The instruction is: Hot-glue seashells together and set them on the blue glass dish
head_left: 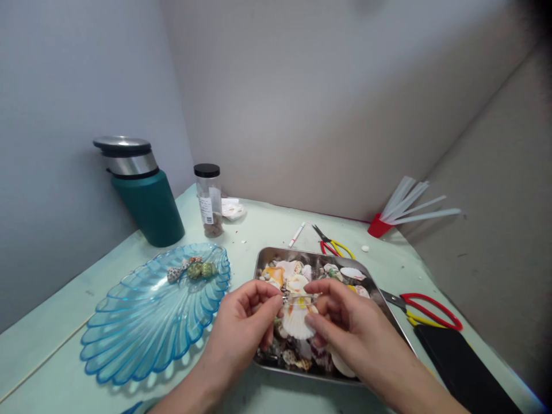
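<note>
The left hand (pixel 241 322) pinches a thin clear strand (pixel 297 297); the right hand (pixel 364 330) grips a white shell (pixel 298 325) over the metal tray (pixel 308 376). Whether they are joined, I cannot tell. Loose shells (pixel 352 273) fill the tray; small shells (pixel 195 271) sit near the blue plate's (pixel 133 336) far rim.
</note>
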A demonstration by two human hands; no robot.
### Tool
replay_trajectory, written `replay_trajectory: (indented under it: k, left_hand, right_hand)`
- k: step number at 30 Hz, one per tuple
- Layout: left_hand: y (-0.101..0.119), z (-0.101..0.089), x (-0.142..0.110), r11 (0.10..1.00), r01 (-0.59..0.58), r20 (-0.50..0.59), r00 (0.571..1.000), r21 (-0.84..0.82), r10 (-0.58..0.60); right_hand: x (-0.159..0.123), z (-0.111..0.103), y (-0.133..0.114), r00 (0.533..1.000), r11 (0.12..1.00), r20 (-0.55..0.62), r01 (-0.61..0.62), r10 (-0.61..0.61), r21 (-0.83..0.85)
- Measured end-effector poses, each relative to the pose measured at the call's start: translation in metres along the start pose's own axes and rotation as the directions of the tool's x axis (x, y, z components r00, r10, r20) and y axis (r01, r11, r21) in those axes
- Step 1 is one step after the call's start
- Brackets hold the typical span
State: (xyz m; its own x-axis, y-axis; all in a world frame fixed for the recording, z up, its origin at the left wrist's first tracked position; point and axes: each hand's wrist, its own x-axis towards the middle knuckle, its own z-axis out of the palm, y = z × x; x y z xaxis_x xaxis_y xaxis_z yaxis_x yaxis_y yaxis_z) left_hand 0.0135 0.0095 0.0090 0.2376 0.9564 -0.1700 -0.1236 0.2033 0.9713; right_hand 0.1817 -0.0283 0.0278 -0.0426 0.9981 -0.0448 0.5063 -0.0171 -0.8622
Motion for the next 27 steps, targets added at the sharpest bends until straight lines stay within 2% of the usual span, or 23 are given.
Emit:
replay_trajectory:
  k: [6, 10, 18, 24, 27]
  left_hand:
    - [0.002, -0.001, 0.0, 0.999, 0.011, -0.022, 1.0, 0.034, -0.01]
    - [0.002, -0.002, 0.002, 0.998, -0.032, -0.026, 0.999, 0.059, 0.033]
    - [-0.002, -0.004, -0.002, 0.995, -0.094, 0.021, 0.995, 0.021, 0.093]
    - [-0.001, -0.002, -0.004, 0.994, -0.019, 0.095, 0.995, 0.103, 0.009]
    - [-0.001, 0.0, -0.003, 0.995, -0.001, 0.092, 0.996, 0.098, -0.008]
  right_hand:
    - [0.001, 0.0, 0.001, 1.0, 1.0, 0.005, 0.016, -0.016, -0.007]
    - [0.0, 0.001, 0.001, 1.0, 1.0, 0.004, 0.005, -0.006, 0.008]
    - [-0.002, 0.001, 0.001, 1.0, 0.983, 0.005, -0.016, 0.015, 0.183]
    - [-0.003, 0.006, -0.003, 0.999, 0.973, -0.039, -0.003, 0.013, 0.23]
    - [-0.004, 0.01, -0.005, 0.999, 0.959, -0.036, -0.004, 0.015, 0.284]
